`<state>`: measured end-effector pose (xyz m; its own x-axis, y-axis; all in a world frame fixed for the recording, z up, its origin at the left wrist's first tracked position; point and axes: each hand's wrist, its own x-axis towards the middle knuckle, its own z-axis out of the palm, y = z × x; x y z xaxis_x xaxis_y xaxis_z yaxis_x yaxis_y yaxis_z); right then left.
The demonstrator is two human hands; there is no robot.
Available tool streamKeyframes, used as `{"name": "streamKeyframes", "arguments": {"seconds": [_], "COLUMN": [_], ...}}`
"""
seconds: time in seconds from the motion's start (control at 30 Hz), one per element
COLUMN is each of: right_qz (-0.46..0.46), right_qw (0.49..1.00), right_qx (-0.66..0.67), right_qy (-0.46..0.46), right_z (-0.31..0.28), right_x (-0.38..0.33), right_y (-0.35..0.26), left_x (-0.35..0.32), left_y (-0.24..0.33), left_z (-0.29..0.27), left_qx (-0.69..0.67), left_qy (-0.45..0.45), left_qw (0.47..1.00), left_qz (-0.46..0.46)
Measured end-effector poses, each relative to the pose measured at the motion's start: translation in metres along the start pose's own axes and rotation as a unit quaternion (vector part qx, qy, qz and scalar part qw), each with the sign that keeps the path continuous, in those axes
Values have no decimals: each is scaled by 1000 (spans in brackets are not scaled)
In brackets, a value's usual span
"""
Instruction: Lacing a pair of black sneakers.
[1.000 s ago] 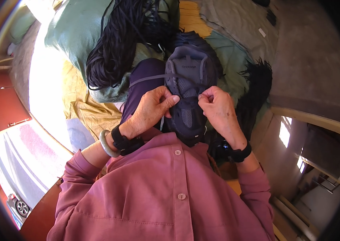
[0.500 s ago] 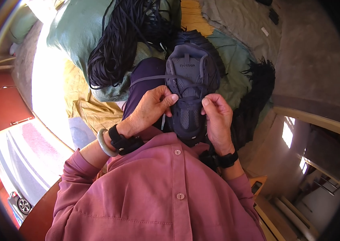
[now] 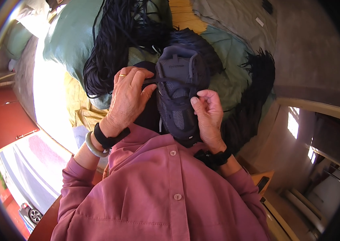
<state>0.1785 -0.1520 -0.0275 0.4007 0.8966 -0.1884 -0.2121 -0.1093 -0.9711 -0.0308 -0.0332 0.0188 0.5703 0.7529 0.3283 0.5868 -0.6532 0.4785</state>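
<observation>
A dark grey sneaker (image 3: 178, 102) lies in my lap, its toe toward me. Its dark shoelace (image 3: 163, 80) is threaded through the lower eyelets, and a loose length runs out to the left. My left hand (image 3: 129, 94), with a ring on one finger, pinches that length beside the shoe's upper left eyelets. At the shoe's right edge my right hand (image 3: 209, 114) is closed, thumb against curled fingers. What its fingertips hold, if anything, is too small to make out.
A thick bundle of black laces (image 3: 105, 56) hangs over a green sack (image 3: 67, 40) at the far left. More black laces (image 3: 244, 108) lie on green cloth to the right. Dark laces also lie behind the shoe. A wooden stand (image 3: 260, 182) holds a phone at the lower right.
My left hand has moved up and left from the shoe's side onto the loose lace. The right hand stays at the shoe's right edge. The view has shifted slightly.
</observation>
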Motion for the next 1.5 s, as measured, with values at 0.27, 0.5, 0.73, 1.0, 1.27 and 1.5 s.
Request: {"name": "streamKeyframes", "arguments": {"seconds": [0.27, 0.5, 0.73, 1.0, 1.27, 1.5], "right_qz": [-6, -31, -88, -222, -218, -175], "right_qw": [998, 993, 962, 857, 798, 797], "right_qx": [-47, -86, -201, -389, -457, -460], "right_qy": [-34, -79, -162, -255, -327, -349], "right_z": [-4, -6, -12, -17, -13, -12], "right_x": [2, 6, 14, 36, 48, 50], "right_y": [-1, -5, -37, -69, -90, -92], "left_x": [7, 9, 9, -5, -14, -16], "left_y": [-27, -41, -31, 13, 31, 28], "left_z": [1, -7, 4, 3, 18, 26], "left_qx": [-303, -470, -294, -234, -304, -316], "left_qy": [-126, -119, -78, -26, -76, -59], "left_qw": [925, 823, 936, 967, 944, 937], "left_qz": [-193, -295, -179, -97, -103, -138]}}
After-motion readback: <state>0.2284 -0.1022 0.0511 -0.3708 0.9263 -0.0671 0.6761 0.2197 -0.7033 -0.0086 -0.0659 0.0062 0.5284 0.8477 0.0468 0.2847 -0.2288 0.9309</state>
